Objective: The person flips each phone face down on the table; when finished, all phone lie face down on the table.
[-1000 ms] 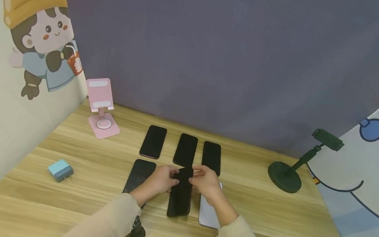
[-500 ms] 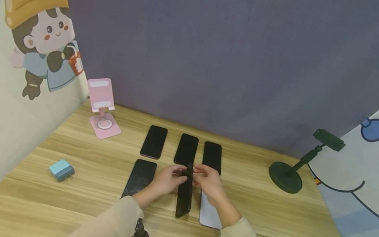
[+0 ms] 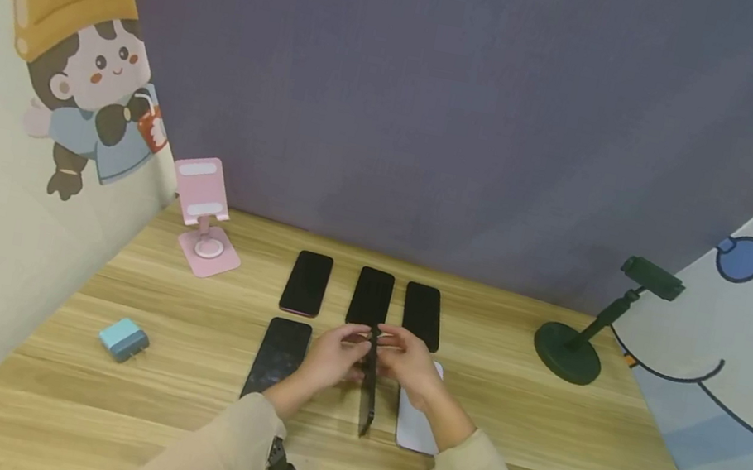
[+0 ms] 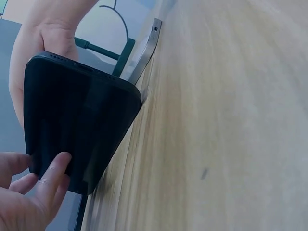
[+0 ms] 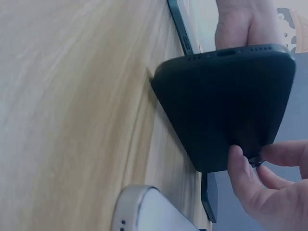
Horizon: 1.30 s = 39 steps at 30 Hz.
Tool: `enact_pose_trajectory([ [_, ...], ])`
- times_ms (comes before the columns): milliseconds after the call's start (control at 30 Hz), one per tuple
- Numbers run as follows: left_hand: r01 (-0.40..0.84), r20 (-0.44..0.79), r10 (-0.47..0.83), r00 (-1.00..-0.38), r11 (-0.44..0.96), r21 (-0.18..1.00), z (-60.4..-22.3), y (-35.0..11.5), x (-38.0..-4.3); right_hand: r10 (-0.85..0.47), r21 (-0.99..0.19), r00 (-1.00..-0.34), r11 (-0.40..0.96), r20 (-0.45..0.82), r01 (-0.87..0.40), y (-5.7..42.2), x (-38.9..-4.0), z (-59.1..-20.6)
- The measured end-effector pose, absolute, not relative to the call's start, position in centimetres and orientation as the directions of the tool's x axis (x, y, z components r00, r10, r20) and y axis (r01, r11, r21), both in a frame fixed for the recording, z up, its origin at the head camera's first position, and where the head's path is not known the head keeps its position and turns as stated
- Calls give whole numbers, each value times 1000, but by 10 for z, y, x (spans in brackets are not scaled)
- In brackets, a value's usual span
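Observation:
A black smartphone [image 3: 368, 397] stands on its long edge, tilted nearly upright, between my two hands in the head view. My left hand [image 3: 327, 361] pinches its far end, with the thumb on the dark screen [image 4: 82, 110] in the left wrist view. On the other side, my right hand [image 3: 409, 367] holds the same end. The right wrist view shows the phone's dark back [image 5: 226, 106], with my right thumb and fingers around the small camera bump [image 5: 255, 160]. A dark phone [image 3: 279, 357] lies left of my hands. Partly under my right forearm lies a pale phone [image 3: 415, 422].
Three black phones lie in a back row: left [image 3: 307, 283], middle [image 3: 371, 297] and right [image 3: 422, 316]. A pink phone stand [image 3: 205, 217] is at the back left, a dark green stand [image 3: 571, 349] at the back right. A blue charger plug [image 3: 124, 339] lies at the left.
The held phone has turned from screen facing up to standing on its long edge, seen almost edge-on. My left hand has moved slightly right with it.

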<state>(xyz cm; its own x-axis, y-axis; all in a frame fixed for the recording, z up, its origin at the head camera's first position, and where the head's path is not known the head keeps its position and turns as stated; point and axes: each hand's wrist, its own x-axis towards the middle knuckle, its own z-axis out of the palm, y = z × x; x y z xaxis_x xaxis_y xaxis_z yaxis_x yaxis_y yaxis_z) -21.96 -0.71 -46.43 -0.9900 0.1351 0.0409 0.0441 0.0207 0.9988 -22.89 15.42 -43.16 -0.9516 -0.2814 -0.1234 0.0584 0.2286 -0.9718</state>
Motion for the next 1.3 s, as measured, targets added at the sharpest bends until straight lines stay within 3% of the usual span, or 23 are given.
enact_pose_trajectory([
  [233,83,75,102,-992,70,994,-459,-9,-220,-296,-960,-945,274,-141,57,151,-229,-437],
  [533,145,127,74,-989,393,908,-455,-19,-220,-269,-921,-937,373,-223,112,148,-230,-440],
  [867,149,123,84,-989,572,807,-458,-25,-224,-234,-853,-948,518,-216,66,148,-236,-446],
  [1067,114,60,107,-992,623,774,-460,-26,-227,-207,-788,-960,615,-190,24,146,-238,-449],
  [1300,103,29,123,-992,652,751,-459,-26,-228,-213,-773,-961,635,-179,3,144,-238,-447],
])
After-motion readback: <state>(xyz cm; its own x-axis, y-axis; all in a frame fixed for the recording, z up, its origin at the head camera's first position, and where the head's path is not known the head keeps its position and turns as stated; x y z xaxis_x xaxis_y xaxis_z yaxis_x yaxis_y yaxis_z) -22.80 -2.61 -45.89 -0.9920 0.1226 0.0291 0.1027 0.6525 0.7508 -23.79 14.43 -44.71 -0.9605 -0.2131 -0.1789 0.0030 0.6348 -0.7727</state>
